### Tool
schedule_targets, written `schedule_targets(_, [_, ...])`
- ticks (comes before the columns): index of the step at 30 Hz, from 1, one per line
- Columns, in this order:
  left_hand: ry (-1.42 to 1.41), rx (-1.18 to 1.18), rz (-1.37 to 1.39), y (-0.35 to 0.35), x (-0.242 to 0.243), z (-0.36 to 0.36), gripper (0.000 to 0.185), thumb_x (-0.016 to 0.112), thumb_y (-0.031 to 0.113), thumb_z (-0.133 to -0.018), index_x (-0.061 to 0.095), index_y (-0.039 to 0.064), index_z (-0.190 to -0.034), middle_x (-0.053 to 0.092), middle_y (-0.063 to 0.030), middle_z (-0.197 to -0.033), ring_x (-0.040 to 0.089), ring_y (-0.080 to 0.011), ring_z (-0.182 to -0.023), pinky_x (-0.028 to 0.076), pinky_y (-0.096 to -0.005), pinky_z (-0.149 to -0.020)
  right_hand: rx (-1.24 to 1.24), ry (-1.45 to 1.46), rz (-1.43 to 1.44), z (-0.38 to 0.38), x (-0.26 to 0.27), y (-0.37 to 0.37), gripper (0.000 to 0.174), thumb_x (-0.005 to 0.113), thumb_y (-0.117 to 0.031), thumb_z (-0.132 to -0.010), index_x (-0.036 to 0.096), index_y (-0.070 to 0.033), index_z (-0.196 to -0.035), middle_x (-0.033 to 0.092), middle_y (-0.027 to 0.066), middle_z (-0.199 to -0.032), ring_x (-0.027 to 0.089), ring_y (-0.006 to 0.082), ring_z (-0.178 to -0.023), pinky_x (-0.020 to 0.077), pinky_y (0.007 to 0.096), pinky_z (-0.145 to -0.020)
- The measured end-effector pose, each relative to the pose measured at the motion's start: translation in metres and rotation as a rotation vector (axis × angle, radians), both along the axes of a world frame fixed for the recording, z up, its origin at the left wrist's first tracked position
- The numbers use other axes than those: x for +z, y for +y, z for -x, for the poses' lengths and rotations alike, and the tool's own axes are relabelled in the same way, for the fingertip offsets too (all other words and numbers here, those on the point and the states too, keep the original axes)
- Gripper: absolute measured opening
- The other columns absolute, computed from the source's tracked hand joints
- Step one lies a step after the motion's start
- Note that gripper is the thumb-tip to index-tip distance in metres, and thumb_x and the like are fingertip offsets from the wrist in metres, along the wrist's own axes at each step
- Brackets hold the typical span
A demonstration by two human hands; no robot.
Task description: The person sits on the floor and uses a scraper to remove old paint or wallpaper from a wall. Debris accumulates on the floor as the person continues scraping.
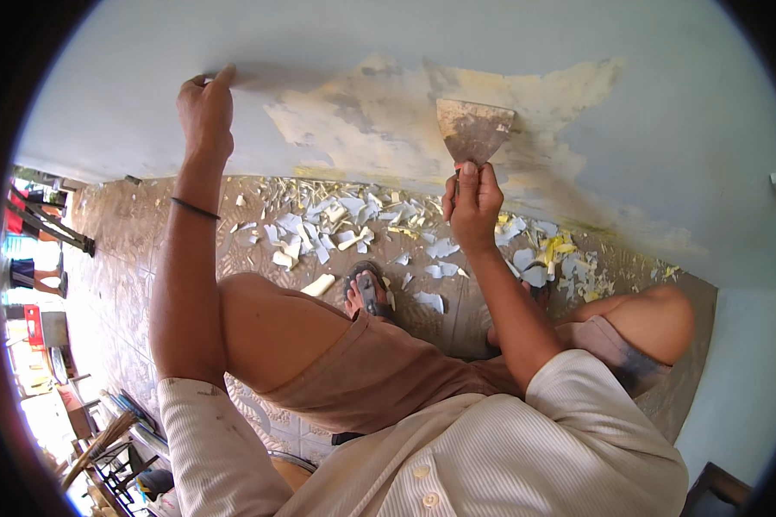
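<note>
My right hand [473, 200] grips a putty knife by its handle; the wide, stained metal blade of the putty knife [473, 129] is up at the wall, over a bared patch [368, 123] of cream and grey. Around that patch the pale blue-grey paint [284, 39] still covers the wall. Up at the left, my left hand [208, 110] is raised to the painted wall, fingers bent; something small and dark shows at its fingertips, too hidden to name. Paint flakes [310, 232] lie on the floor below the patch, with yellow scraps [556, 245] further right.
My sandalled foot [365, 291] stands among flakes on the patterned tile floor [113, 258]. At the far left are a person's legs [42, 278], a red crate [33, 326] and a broom [103, 443]. A side wall [737, 362] meets the scraped one at the right.
</note>
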State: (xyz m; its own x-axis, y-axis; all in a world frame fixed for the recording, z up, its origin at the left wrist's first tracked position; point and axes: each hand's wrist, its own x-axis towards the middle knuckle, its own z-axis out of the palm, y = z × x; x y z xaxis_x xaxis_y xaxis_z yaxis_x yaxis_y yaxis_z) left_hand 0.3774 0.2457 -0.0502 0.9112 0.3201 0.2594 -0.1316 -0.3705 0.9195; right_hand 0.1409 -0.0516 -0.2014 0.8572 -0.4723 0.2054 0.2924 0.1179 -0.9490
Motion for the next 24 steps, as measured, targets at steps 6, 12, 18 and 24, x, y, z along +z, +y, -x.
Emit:
schedule_targets(6, [-0.051, -0.045, -0.011, 0.014, 0.004, 0.02, 0.066, 0.084, 0.03, -0.092, 0.061, -0.015, -0.135, 0.074, -0.018, -0.111, 0.066, -0.0209, -0.102, 0.052, -0.0328, -0.088, 0.001, 0.068, -0.016, 0.003, 0.064, 0.003, 0.035, 0.051, -0.037, -0.117, 0.058, -0.004, -0.107, 0.056, 0.0047, -0.068, 0.049, 0.0107, -0.046, 0.0387, 0.0265, -0.042])
schedule_targets(12, [0.002, 0.012, -0.044, -0.004, -0.002, 0.006, 0.071, 0.084, 0.032, -0.092, 0.058, -0.015, -0.139, 0.074, -0.0187, -0.115, 0.067, -0.0236, -0.107, 0.052, -0.035, -0.095, -0.032, 0.011, 0.119, 0.005, 0.04, -0.024, 0.036, 0.052, -0.039, -0.117, 0.06, -0.004, -0.108, 0.057, 0.0039, -0.066, 0.049, 0.0103, -0.044, 0.0383, 0.0265, -0.042])
schedule_targets(18, [-0.009, -0.002, -0.036, 0.013, 0.006, 0.016, 0.074, 0.084, 0.029, -0.092, 0.056, -0.017, -0.143, 0.072, -0.0224, -0.12, 0.067, -0.0257, -0.11, 0.052, -0.0367, -0.097, -0.087, -0.08, 0.283, -0.015, 0.116, -0.026, 0.036, 0.052, -0.035, -0.117, 0.061, -0.003, -0.103, 0.058, 0.0016, -0.064, 0.052, 0.0079, -0.048, 0.038, 0.0259, -0.044])
schedule_targets(24, [0.051, -0.091, -0.056, 0.009, 0.003, -0.008, 0.085, 0.084, 0.034, -0.095, 0.045, -0.015, -0.153, 0.066, -0.0191, -0.129, 0.065, -0.0284, -0.119, 0.054, -0.0422, -0.104, -0.044, 0.001, 0.172, -0.009, 0.021, -0.014, 0.03, 0.057, -0.028, -0.115, 0.055, -0.003, -0.099, 0.058, 0.0028, -0.069, 0.055, 0.0087, -0.056, 0.0448, 0.028, -0.05])
